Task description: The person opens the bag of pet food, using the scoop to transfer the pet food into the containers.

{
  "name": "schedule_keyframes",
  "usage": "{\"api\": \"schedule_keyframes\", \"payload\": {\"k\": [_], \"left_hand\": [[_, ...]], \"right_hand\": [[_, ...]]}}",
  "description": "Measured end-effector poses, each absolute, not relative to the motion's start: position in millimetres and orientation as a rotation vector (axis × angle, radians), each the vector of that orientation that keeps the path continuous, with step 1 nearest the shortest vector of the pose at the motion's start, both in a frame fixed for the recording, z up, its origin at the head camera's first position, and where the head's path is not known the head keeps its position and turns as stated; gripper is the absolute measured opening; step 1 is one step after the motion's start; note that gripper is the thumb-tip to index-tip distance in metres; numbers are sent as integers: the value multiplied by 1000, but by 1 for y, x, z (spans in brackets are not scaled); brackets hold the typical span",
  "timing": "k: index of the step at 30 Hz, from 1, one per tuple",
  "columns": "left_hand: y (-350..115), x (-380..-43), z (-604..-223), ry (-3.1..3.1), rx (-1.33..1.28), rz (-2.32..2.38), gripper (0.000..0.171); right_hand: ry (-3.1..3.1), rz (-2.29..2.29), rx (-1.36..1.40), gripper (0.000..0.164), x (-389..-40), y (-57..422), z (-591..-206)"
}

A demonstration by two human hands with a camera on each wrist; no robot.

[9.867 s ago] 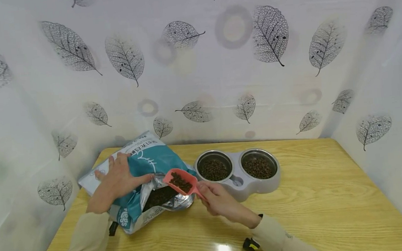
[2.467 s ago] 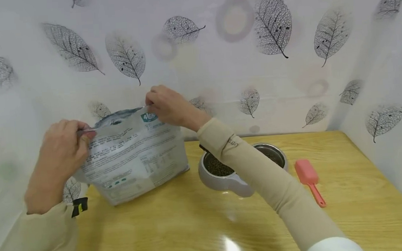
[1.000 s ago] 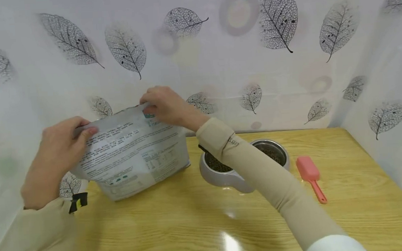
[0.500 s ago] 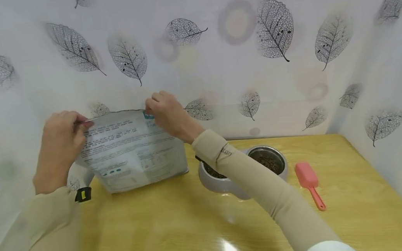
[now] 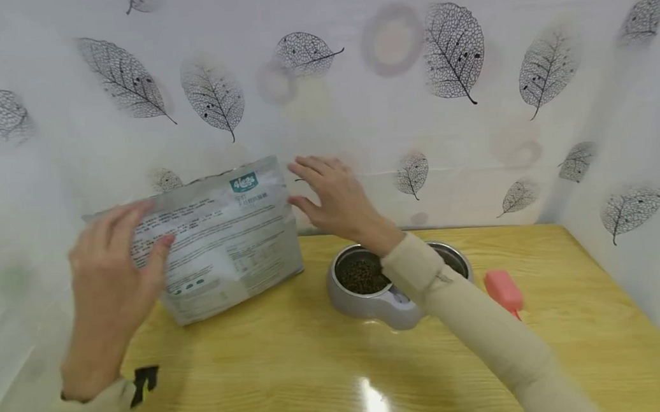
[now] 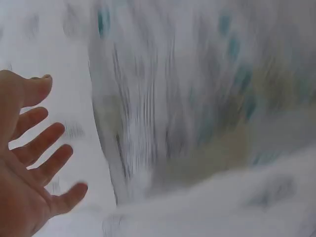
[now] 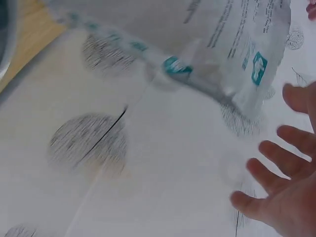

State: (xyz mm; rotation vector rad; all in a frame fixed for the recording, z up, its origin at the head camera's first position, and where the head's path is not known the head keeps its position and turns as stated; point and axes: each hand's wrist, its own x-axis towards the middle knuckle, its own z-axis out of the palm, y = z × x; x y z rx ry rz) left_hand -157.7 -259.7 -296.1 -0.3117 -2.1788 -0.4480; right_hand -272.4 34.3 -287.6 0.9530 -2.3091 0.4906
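Observation:
A silvery-white pet food bag (image 5: 217, 239) stands on the left part of the table, its printed back with a teal logo towards me. Its top edge forms one line, and the inside is hidden. My left hand (image 5: 110, 272) is in front of the bag's left end, overlapping it in the head view; the left wrist view shows its fingers (image 6: 47, 140) spread and loosely bent, with nothing in them. Just off the bag's upper right corner, my right hand (image 5: 335, 196) has its fingers extended and apart. In the right wrist view a gap separates that hand from the bag.
A grey double feeder (image 5: 366, 305) stands right of the bag, with brown kibble (image 5: 362, 276) in its left steel bowl; my right forearm partly covers the other bowl. Further right lies a pink scoop (image 5: 504, 289), its handle mostly hidden by the sleeve. A leaf-patterned curtain (image 5: 324, 117) surrounds the table.
Earlier I scooped kibble from the bag lying down. Later both hands pinched the standing bag's top edge and its mouth closed up. Now both hands have let go, the right moving rightwards.

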Motion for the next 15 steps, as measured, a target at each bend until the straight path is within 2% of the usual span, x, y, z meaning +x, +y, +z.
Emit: {"api": "schedule_keyframes", "payload": {"k": [4, 8, 11, 15], "left_hand": [[-219, -128, -354, -2321, -402, -492, 52], [-199, -116, -410, -2568, -335, -427, 54], [-193, -117, -431, -2669, -263, -355, 59], [-189, -125, -439, -2715, -197, -299, 67]], "right_hand": [[-2455, 415, 898, 62, -237, 113, -325], [-2589, 311, 737, 68, -201, 179, -369], [-2612, 240, 621, 71, -183, 211, -394], [-2584, 227, 562, 74, -171, 232, -414]]}}
